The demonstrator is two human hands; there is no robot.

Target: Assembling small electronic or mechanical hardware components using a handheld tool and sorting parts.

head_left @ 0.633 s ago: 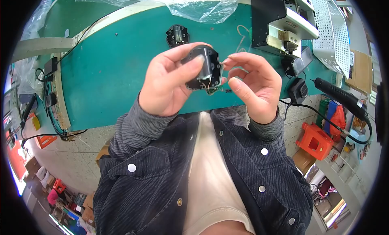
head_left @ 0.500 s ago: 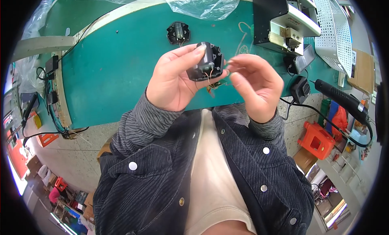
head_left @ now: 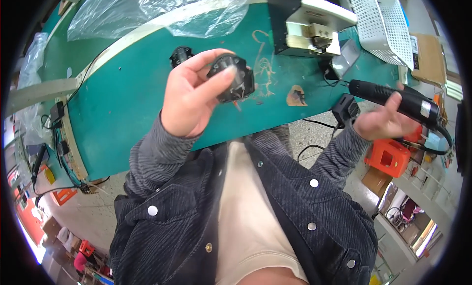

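Note:
My left hand grips a black plastic housing above the green bench, thumb across its face. A cylindrical part and short thin wires showed on that housing a moment ago; now it is blurred. Behind my left fingers lies a second black housing on the mat, partly covered. On the right, my right hand is at a black electric screwdriver, its fingers apart around the handle's lower side and one finger overlapping it. The tool's thin tip points left. Blur hides whether the fingers press on it.
A black-and-white bench machine stands at the far right beside a white perforated basket. Clear plastic sheeting lies along the back edge. Near the bench's right front are a brown patch and a black stand. A red stool sits below.
My right hand has left the housing and swung right to the screwdriver. My left hand has moved slightly left in the picture, still holding the housing and tilting it. The whole view has shifted.

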